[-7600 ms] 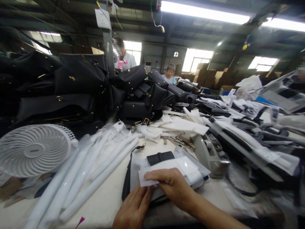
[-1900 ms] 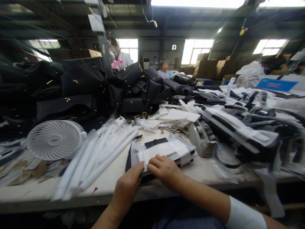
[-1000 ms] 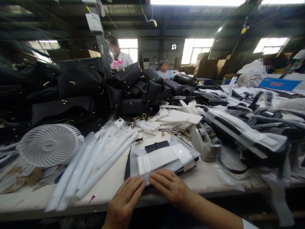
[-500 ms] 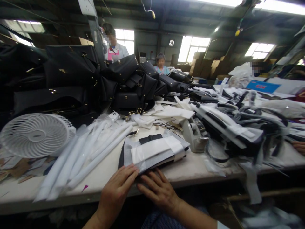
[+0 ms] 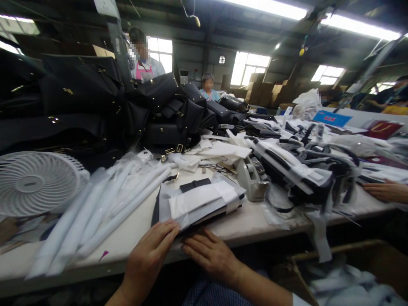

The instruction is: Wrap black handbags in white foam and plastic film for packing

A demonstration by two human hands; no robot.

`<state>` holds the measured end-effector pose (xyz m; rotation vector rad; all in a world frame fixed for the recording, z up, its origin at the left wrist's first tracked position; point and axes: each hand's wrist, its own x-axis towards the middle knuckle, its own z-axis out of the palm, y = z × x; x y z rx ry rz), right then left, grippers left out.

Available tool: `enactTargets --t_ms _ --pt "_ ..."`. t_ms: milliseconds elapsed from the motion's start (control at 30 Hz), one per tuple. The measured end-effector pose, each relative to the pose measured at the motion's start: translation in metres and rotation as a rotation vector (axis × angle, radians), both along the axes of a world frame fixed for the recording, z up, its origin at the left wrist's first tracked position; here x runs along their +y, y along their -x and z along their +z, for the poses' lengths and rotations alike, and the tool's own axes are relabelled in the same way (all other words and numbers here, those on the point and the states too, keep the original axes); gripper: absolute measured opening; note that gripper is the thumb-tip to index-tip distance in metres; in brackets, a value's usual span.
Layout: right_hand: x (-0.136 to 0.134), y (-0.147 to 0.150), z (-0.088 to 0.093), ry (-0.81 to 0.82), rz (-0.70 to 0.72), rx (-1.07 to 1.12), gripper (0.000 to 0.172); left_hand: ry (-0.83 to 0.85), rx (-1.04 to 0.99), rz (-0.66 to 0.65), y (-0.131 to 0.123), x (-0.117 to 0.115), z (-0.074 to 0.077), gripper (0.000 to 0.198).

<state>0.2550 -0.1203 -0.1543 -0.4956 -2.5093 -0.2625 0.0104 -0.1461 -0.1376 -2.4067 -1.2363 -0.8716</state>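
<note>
A flat black bag (image 5: 195, 184) lies on the table in front of me, wrapped in pale tissue and a folded white sheet (image 5: 200, 197) with clear tape across it. My left hand (image 5: 149, 253) rests its straight fingertips on the near left corner of the wrapping. Close by, my right hand (image 5: 212, 253) lies palm down at the table edge, its fingers stretched out and slightly spread near the bag's lower edge. Whether those fingertips touch the bag I cannot tell. A grey tape dispenser (image 5: 253, 182) stands just beyond the bag's right end.
Black bags (image 5: 79, 89) pile up behind. At left are a white fan (image 5: 30, 182) and rolled white sheets (image 5: 92, 216). More wrapped bags (image 5: 293, 168) lie at right, near another person's hand (image 5: 387, 191). A carton (image 5: 366, 250) sits below. Two people work across the table.
The view has turned slightly to the right, so the scene sits further left. My hands stay by the wrapped bag with almost the same pose.
</note>
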Motion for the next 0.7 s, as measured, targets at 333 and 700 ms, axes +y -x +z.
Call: enactTargets --t_ms 333,700 --pt "0.020 0.014 0.009 -0.106 0.050 0.008 0.014 0.003 -0.021 -0.004 -0.002 -0.004 0.002 0.040" --pt "0.016 0.018 0.016 0.213 0.142 0.121 0.018 0.022 -0.045 0.004 -0.003 -0.001 0.002 0.036"
